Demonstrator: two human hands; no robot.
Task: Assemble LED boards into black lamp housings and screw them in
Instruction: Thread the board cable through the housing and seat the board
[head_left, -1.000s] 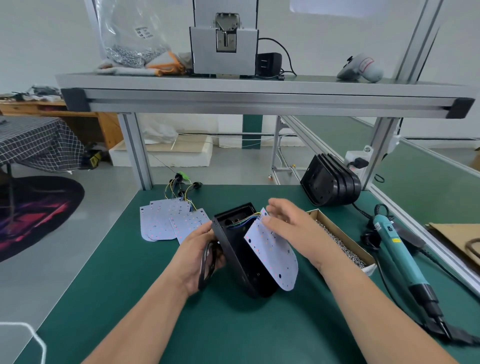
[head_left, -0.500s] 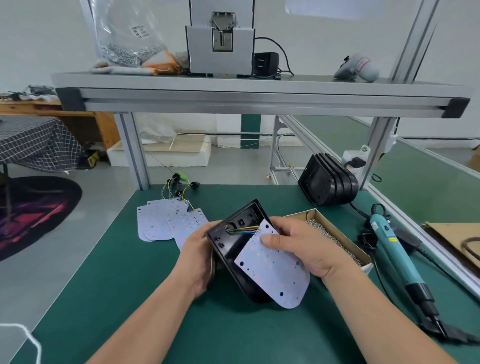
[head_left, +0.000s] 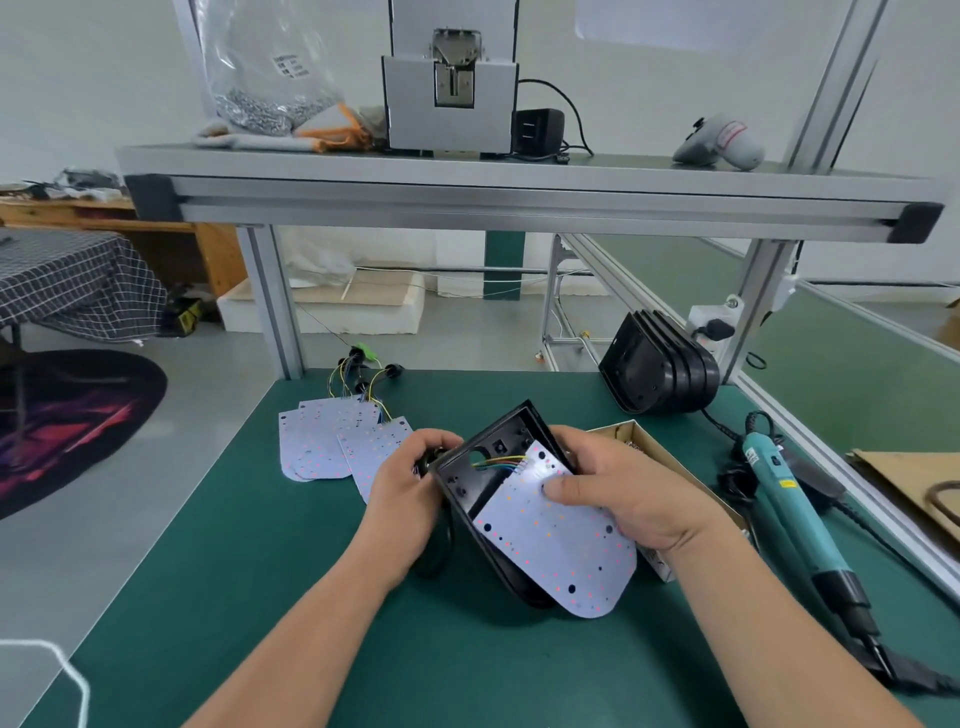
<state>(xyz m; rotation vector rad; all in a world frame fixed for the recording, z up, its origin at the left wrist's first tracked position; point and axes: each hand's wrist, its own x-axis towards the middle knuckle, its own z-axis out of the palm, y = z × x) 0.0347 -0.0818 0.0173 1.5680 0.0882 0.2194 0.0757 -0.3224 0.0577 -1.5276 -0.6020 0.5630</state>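
A black lamp housing (head_left: 470, 480) is tilted up on the green table, its open side facing me. My left hand (head_left: 410, 493) grips its left wall. A white LED board (head_left: 558, 545) with coloured dots lies slanted across the housing's opening, its rounded end sticking out over the lower rim. My right hand (head_left: 618, 493) holds the board, thumb pressed on its upper part. Coloured wires (head_left: 501, 461) run from the board's top into a hole in the housing.
Spare LED boards (head_left: 324, 441) with wire bundles lie left of my hands. A stack of black housings (head_left: 657, 371) stands at the back right. A cardboard box of screws (head_left: 631, 439) sits behind my right hand, a teal electric screwdriver (head_left: 795, 512) to its right.
The housing has turned from standing on edge to facing me more openly. My right hand has swung the board down flatter over the opening.
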